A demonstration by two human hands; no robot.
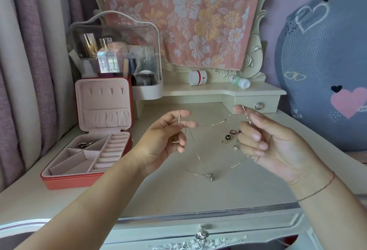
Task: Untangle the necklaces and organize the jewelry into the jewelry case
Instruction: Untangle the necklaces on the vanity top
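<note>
Untangling step: left hand (164, 140) and right hand (264, 142) each pinch the thin silver pendant chain (211, 177). The next move likely calls for parting its crossed strands.

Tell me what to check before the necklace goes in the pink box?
1. Left hand pinches the necklace chains: ok.
2. Right hand pinches a strand too: ok.
3. Strands free of each other: cannot tell; they cross above the pendant.
4. Jewelry case open: ok.
5. A compartment bare for it: ok, the front one.
6. Rings put away: not ok, lying on the dressing table.
</note>
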